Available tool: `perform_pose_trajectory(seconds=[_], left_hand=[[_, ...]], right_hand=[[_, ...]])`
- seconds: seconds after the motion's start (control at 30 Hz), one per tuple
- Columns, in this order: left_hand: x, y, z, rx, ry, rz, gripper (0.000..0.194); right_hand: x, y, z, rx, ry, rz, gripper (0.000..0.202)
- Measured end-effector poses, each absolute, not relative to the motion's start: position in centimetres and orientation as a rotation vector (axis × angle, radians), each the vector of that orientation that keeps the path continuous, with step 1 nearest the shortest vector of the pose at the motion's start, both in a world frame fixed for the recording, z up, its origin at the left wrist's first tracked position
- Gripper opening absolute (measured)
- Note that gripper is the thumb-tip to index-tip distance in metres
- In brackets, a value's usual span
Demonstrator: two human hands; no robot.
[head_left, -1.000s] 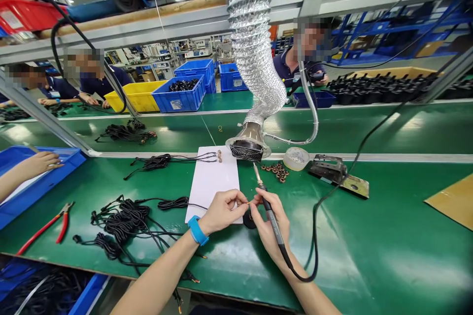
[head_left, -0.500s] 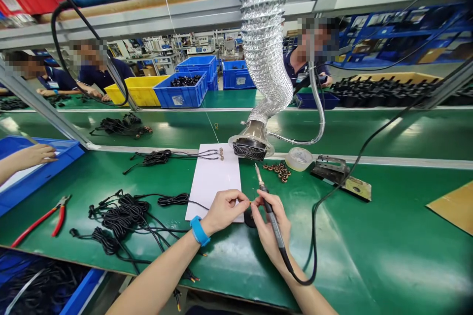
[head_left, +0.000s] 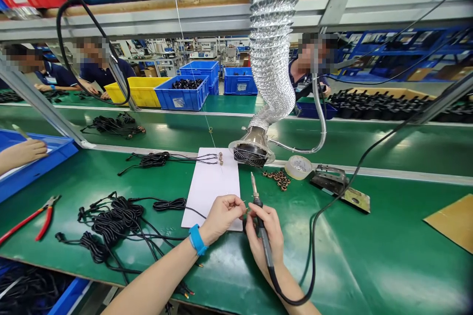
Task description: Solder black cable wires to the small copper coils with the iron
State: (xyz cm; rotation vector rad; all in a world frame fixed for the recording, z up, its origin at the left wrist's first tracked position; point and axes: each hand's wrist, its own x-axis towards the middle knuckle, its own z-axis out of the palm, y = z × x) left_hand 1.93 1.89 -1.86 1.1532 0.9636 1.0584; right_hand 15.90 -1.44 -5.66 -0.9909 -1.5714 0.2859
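My left hand (head_left: pixel 223 214) is closed in a pinch on the end of a black cable (head_left: pixel 195 211), with thin wires showing at the fingertips. The cable runs back left to a tied coil (head_left: pixel 170 204). My right hand (head_left: pixel 269 236) holds a soldering iron (head_left: pixel 264 241), its metal tip pointing up and away. The right thumb and fingertip also meet close to the wire ends; what they pinch is too small to tell. Under both hands lies a white sheet (head_left: pixel 210 184), bearing cable ends with small metal parts (head_left: pixel 220 159) at its top. A dark round object is mostly hidden below the fingertips.
A fume duct (head_left: pixel 254 147) hangs just beyond the iron. Right of it are small copper-coloured parts (head_left: pixel 279 178), a tape roll (head_left: pixel 298 167) and a metal stand (head_left: pixel 340 189). Bundled cables (head_left: pixel 118 221) and red-handled cutters (head_left: pixel 46 214) lie left. A co-worker's hand (head_left: pixel 25 155) is at a blue bin.
My hands have drawn slightly left, and the thin wires between the fingertips show more clearly. The soldering iron stands a little more upright. The whole view has shifted slightly.
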Motion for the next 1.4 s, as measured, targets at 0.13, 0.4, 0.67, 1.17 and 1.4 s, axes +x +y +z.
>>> perform_pose_trajectory(seconds=[0.13,0.4,0.67,1.17,1.4], left_hand=[[1.8,1.9,-1.8,1.240,0.966,1.054,0.015],[1.6,1.5,-1.8,1.596,1.119,0.894,0.008],[1.3,1.2,-1.5,1.689,1.031,0.713,0.008],[0.8,1.7,-1.4,1.545,1.024,0.668,0.023],[0.2,2.1,-1.7,1.470,0.969,0.546,0.027]], right_hand=[[16.4,-1.1,-5.3,-1.052,-1.490,0.327,0.041],[17.0,-0.8,-4.9,-1.044,-1.557,0.396,0.037],[17.3,-1.2,-4.4,-0.980,-1.685,0.323,0.041],[17.8,-0.9,-4.4,-1.004,-1.582,0.404,0.035],[18.6,-1.7,-4.7,-0.988,-1.689,0.375,0.042]])
